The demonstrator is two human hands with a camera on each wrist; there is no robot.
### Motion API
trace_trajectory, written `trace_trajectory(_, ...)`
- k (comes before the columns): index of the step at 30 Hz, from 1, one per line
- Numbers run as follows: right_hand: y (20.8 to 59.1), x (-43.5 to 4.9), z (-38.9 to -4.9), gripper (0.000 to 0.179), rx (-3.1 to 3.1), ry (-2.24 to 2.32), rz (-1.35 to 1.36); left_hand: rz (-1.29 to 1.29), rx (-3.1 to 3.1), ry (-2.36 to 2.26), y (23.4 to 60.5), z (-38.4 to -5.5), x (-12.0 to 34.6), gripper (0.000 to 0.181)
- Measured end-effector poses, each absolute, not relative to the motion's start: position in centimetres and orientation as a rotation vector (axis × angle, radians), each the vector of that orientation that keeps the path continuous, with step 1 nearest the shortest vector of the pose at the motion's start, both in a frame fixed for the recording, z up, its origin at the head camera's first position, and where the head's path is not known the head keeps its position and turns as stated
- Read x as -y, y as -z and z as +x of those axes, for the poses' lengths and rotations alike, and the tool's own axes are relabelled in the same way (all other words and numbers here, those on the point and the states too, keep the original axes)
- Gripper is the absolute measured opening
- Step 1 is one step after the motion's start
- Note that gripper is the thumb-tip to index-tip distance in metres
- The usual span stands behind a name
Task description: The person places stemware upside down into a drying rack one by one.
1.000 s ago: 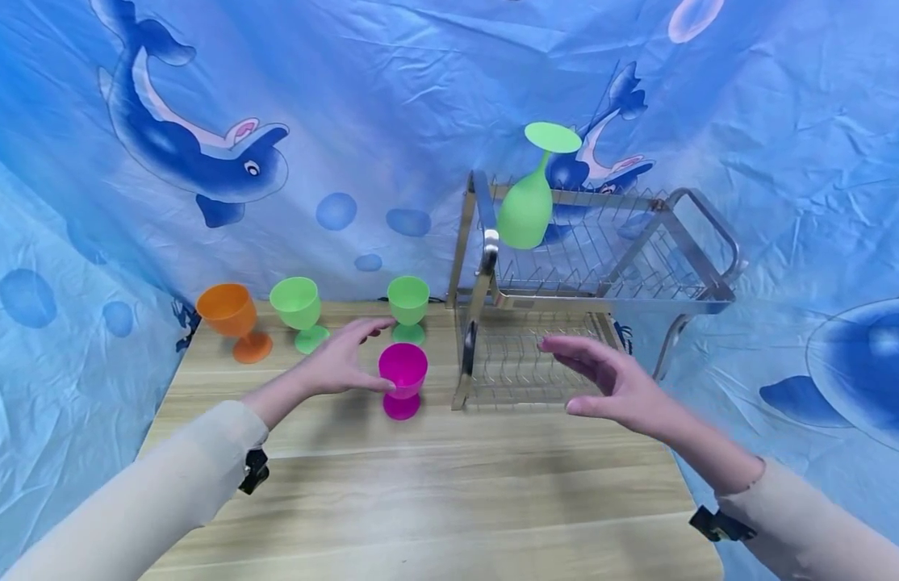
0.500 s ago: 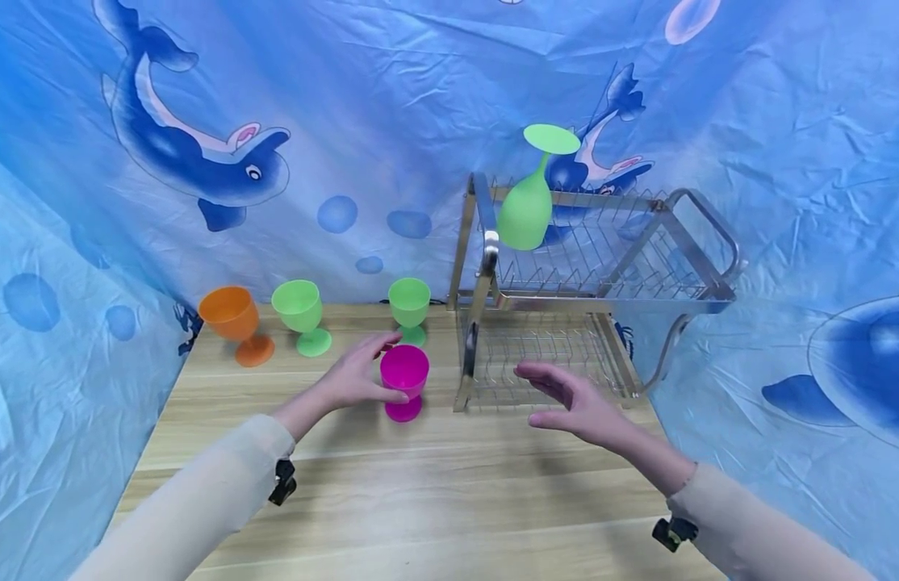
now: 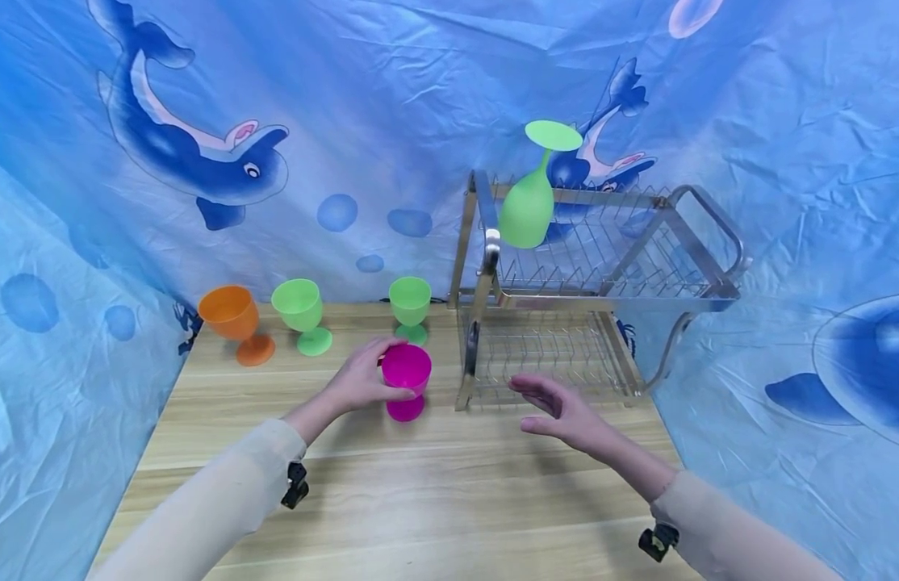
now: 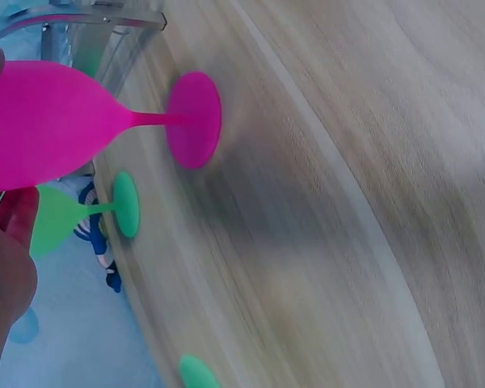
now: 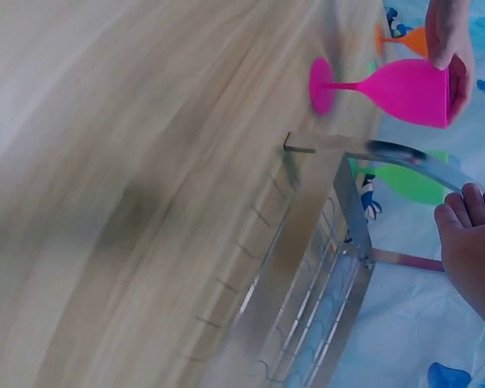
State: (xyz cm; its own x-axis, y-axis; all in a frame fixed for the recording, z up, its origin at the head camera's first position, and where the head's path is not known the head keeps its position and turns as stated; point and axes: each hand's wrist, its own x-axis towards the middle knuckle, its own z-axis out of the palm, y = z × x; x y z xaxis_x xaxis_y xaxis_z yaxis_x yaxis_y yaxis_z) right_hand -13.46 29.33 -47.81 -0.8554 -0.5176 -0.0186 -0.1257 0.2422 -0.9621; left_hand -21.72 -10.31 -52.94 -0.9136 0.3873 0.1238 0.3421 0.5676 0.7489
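Note:
A magenta goblet point(image 3: 406, 369) stands upright on the wooden table. My left hand point(image 3: 362, 378) grips its bowl, thumb on the near side and fingers round the back; the left wrist view shows the bowl point(image 4: 52, 121) between thumb and fingers. My right hand point(image 3: 558, 411) hovers in front of the metal dish rack point(image 3: 609, 305), fingers loosely bent and holding nothing. Right behind the magenta goblet stands a green goblet point(image 3: 410, 300). Another green goblet point(image 3: 525, 211) sits upside down and tilted on the rack's upper tier, at its left end.
Farther left on the wooden table point(image 3: 420, 500) stand a green goblet point(image 3: 298, 304) and an orange goblet point(image 3: 230, 313), both upright. The rack's left frame point(image 3: 473, 347) rises just right of the magenta goblet. A blue dolphin-print curtain point(image 3: 333, 121) hangs behind the table.
My left hand has moved right and closed round the magenta goblet's bowl. My right hand has shifted left and nearer to me. The goblets stay where they were.

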Motion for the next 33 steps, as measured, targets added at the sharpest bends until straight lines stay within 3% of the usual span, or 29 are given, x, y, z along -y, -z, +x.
trace_trajectory(12,49.3,-26.7,-13.4,0.072,-2.178,1.646,-0.628,0.37,-2.469,-1.59,50.3,-19.0,12.8,0.091)
trace_trajectory(24,48.7,-21.8,-14.8,0.074,-2.3,1.442,-0.821,0.431,-2.178,-1.896,47.2,-15.6,12.7,0.079)
trace_trajectory(33,48.2,-19.5,-15.9,0.057,-2.201,1.409,-0.865,0.47,-2.049,-1.991,44.9,-14.5,11.7,0.08)
